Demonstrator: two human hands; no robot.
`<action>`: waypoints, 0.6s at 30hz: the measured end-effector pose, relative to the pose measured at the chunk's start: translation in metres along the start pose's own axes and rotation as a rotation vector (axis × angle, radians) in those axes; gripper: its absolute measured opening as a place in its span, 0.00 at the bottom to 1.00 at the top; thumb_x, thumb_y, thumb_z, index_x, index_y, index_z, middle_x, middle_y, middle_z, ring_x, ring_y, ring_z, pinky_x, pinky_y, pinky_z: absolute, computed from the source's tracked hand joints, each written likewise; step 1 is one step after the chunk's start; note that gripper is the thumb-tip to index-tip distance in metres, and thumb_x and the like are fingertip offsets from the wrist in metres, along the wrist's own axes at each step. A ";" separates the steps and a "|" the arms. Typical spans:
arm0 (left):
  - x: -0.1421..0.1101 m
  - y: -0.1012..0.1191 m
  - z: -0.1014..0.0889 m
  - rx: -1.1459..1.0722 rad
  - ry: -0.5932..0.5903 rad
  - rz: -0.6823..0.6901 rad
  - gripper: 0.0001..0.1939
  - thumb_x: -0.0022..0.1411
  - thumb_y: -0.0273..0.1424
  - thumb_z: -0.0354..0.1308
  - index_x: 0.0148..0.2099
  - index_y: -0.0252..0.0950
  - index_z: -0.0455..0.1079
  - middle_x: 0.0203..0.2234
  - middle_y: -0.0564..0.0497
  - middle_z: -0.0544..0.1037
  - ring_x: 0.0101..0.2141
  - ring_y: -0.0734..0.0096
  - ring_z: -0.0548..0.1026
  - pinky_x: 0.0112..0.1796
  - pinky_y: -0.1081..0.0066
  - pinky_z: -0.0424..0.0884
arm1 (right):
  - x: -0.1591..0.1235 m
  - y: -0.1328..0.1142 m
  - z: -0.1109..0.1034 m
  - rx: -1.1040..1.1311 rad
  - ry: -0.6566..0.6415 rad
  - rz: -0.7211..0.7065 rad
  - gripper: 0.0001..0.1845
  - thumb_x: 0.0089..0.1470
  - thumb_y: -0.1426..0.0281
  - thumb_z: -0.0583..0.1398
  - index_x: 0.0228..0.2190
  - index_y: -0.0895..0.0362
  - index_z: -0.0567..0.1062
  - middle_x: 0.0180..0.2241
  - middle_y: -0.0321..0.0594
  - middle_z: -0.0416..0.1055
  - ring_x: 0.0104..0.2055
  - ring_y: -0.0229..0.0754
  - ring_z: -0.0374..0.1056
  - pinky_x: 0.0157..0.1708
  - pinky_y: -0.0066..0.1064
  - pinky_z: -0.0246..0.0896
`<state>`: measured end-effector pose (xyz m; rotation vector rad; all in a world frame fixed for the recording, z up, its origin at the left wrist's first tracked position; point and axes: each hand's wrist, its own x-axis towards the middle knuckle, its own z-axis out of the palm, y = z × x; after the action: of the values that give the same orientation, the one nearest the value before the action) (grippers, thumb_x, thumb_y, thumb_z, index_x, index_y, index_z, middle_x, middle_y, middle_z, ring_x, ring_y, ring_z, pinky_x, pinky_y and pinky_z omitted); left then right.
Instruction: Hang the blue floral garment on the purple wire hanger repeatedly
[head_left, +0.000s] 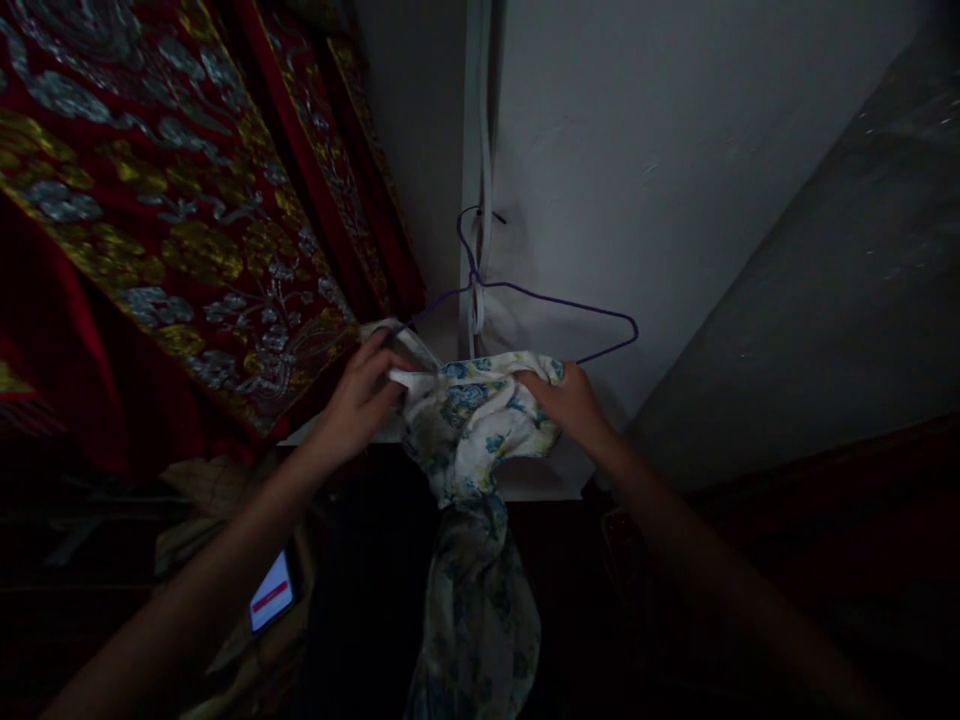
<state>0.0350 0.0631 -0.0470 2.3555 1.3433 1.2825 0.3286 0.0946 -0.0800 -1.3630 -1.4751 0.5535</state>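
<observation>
Our left hand (358, 398) has its fingers (386, 372) closed on the upper left edge of the floral garment (472, 440). Our right hand (574, 400) has its fingers (536, 385) closed on the garment's upper right edge. The garment is bunched between both sets of fingers and hangs down below them. The purple wire hanger (525, 292) hangs just above the fingers against the white wall (660, 150). A red embroidered cloth (172, 210) hangs left of the left fingers. A lit phone screen (271, 592) lies below them.
</observation>
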 end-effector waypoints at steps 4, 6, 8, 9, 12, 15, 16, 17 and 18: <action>0.038 0.002 -0.005 0.021 0.110 0.118 0.31 0.57 0.18 0.47 0.62 0.37 0.66 0.57 0.43 0.74 0.58 0.57 0.70 0.61 0.53 0.62 | -0.021 -0.010 -0.006 0.123 -0.052 -0.047 0.18 0.50 0.55 0.63 0.30 0.58 0.78 0.29 0.43 0.78 0.31 0.47 0.73 0.32 0.34 0.68; 0.052 -0.010 -0.008 0.086 0.102 0.134 0.33 0.55 0.18 0.47 0.63 0.35 0.65 0.52 0.44 0.77 0.54 0.56 0.72 0.58 0.53 0.65 | -0.018 -0.012 -0.021 0.083 0.069 -0.185 0.19 0.53 0.58 0.62 0.41 0.58 0.79 0.40 0.46 0.79 0.41 0.49 0.75 0.42 0.39 0.70; 0.060 -0.022 -0.010 0.132 0.029 0.123 0.28 0.56 0.19 0.47 0.58 0.34 0.71 0.49 0.44 0.79 0.51 0.55 0.74 0.56 0.53 0.67 | -0.005 -0.011 -0.040 0.009 0.290 -0.297 0.29 0.50 0.62 0.65 0.54 0.56 0.73 0.55 0.48 0.74 0.55 0.52 0.70 0.55 0.45 0.65; 0.061 -0.027 -0.011 0.125 0.000 0.119 0.26 0.57 0.20 0.47 0.56 0.34 0.73 0.49 0.44 0.79 0.50 0.55 0.74 0.55 0.54 0.68 | 0.005 -0.008 -0.049 -0.025 0.370 -0.296 0.34 0.47 0.63 0.67 0.56 0.56 0.71 0.58 0.50 0.71 0.58 0.54 0.68 0.58 0.47 0.62; 0.062 -0.034 -0.014 0.077 -0.022 0.134 0.22 0.60 0.24 0.48 0.54 0.33 0.74 0.47 0.43 0.78 0.49 0.57 0.75 0.54 0.58 0.69 | 0.032 -0.001 -0.071 -0.042 0.304 -0.093 0.30 0.38 0.64 0.71 0.45 0.60 0.78 0.49 0.54 0.77 0.51 0.59 0.73 0.52 0.49 0.67; 0.061 -0.035 -0.020 0.116 0.004 0.151 0.20 0.64 0.27 0.48 0.54 0.33 0.74 0.47 0.42 0.76 0.50 0.58 0.74 0.54 0.59 0.69 | 0.044 0.000 -0.087 0.028 0.053 0.138 0.18 0.36 0.63 0.72 0.30 0.61 0.80 0.33 0.50 0.80 0.35 0.55 0.76 0.37 0.43 0.71; 0.061 -0.036 -0.023 0.142 0.030 0.141 0.20 0.65 0.29 0.48 0.54 0.33 0.74 0.47 0.42 0.75 0.50 0.58 0.73 0.54 0.59 0.69 | 0.043 -0.002 -0.093 0.054 -0.054 0.183 0.18 0.36 0.62 0.72 0.28 0.61 0.80 0.31 0.50 0.80 0.32 0.54 0.76 0.33 0.41 0.71; 0.061 -0.038 -0.026 0.168 0.063 0.115 0.19 0.67 0.31 0.49 0.55 0.34 0.74 0.48 0.42 0.75 0.51 0.57 0.73 0.54 0.59 0.68 | 0.041 -0.004 -0.100 0.078 -0.125 0.187 0.18 0.35 0.62 0.73 0.28 0.61 0.81 0.29 0.49 0.80 0.29 0.52 0.76 0.29 0.39 0.70; 0.061 -0.040 -0.030 0.188 0.098 0.066 0.19 0.67 0.33 0.50 0.55 0.34 0.73 0.48 0.42 0.75 0.50 0.57 0.73 0.54 0.60 0.68 | 0.038 -0.006 -0.107 0.098 -0.169 0.157 0.19 0.34 0.62 0.74 0.27 0.62 0.81 0.28 0.49 0.80 0.26 0.52 0.75 0.26 0.39 0.69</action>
<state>0.0019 0.1253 -0.0110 2.5099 1.4874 1.3609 0.4249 0.0970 -0.0206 -1.3893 -1.4616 0.8486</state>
